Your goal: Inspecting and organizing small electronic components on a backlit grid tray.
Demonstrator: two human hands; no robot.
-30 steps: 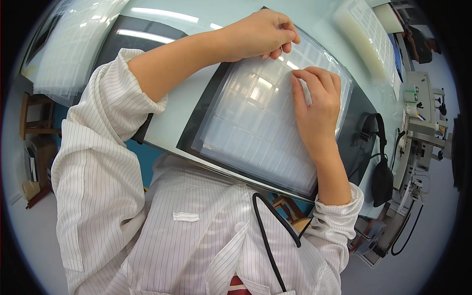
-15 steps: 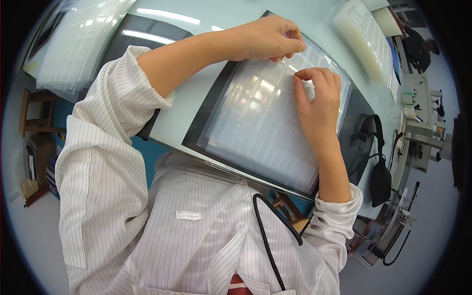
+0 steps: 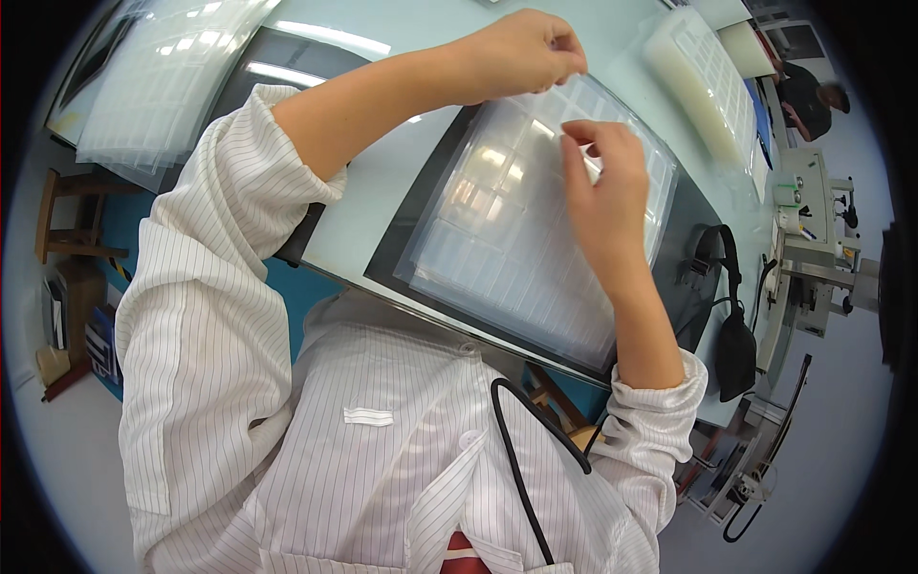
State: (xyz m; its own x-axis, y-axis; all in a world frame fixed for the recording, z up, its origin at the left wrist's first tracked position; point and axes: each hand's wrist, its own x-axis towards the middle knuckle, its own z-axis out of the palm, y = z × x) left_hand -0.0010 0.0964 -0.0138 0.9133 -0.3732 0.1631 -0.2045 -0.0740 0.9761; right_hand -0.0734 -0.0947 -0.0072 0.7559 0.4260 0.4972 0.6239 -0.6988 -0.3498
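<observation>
A stack of clear plastic sheets (image 3: 507,239), marked with a grid of rectangular cells, lies on a black mat (image 3: 387,251) in front of me. My left hand (image 3: 521,55) is over the stack's far edge, thumb and fingers pinched together. Whatever sits between those fingertips is too small to make out. Above the right part of the stack, my right hand (image 3: 612,187) is bent in a pinch, thumb and forefinger tips close together. Anything thin and clear between them cannot be told from the glare on the sheets.
More clear gridded sheets (image 3: 177,86) are piled at the far left. A thick stack of pale gridded sheets (image 3: 703,81) stands at the far right. A black strapped pouch (image 3: 736,354) hangs by the table's right edge. Another person (image 3: 808,100) is in the background.
Both hands have shifted slightly away from me and a little left over the stack. Their pinched shapes remain much the same. The background person has moved a little.
</observation>
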